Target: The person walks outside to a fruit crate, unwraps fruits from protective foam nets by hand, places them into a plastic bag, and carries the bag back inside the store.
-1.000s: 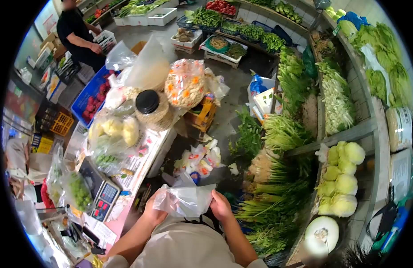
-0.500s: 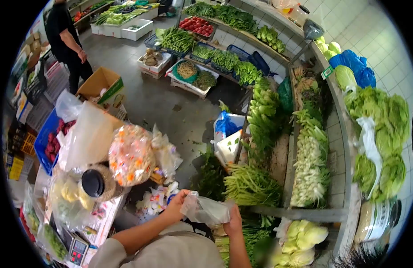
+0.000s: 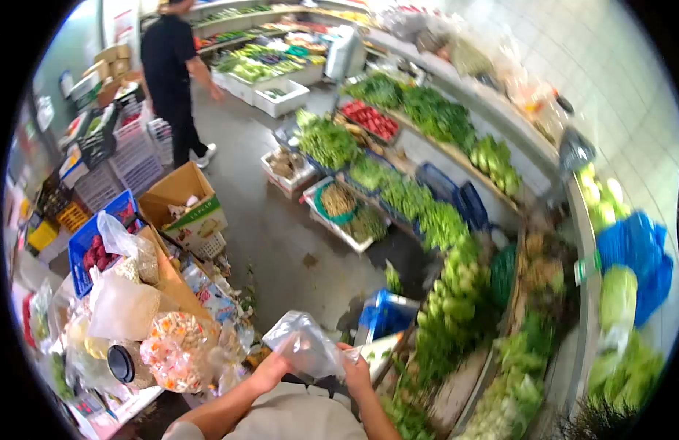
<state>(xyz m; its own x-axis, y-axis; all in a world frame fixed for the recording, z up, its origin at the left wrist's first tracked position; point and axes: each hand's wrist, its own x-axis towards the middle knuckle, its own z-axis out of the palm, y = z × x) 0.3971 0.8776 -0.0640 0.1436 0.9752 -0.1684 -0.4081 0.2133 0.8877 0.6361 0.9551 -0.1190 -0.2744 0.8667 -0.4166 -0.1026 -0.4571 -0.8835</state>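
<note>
A clear plastic bag (image 3: 304,339) is stretched between my two hands at the front of my body. My left hand (image 3: 269,372) grips its left side, and some fingers show blurred through the film. On the other side, my right hand (image 3: 356,368) pinches the bag's edge. No contents can be made out in the bag. To the left of my left hand sits a large clear bag of white and orange pieces (image 3: 179,352), beside a jar with a black lid (image 3: 122,363).
A person in black (image 3: 170,81) walks at the far left. An open cardboard box (image 3: 184,202) and a blue crate (image 3: 97,238) stand left. Leafy greens (image 3: 457,301) fill the right-hand shelves. A blue plastic bag (image 3: 636,257) lies far right. Grey floor (image 3: 280,271) stretches ahead.
My view has tilted up and turned, so the far shelves show more. The plastic bag is now raised and spread wider between my hands. The person in black has taken a step.
</note>
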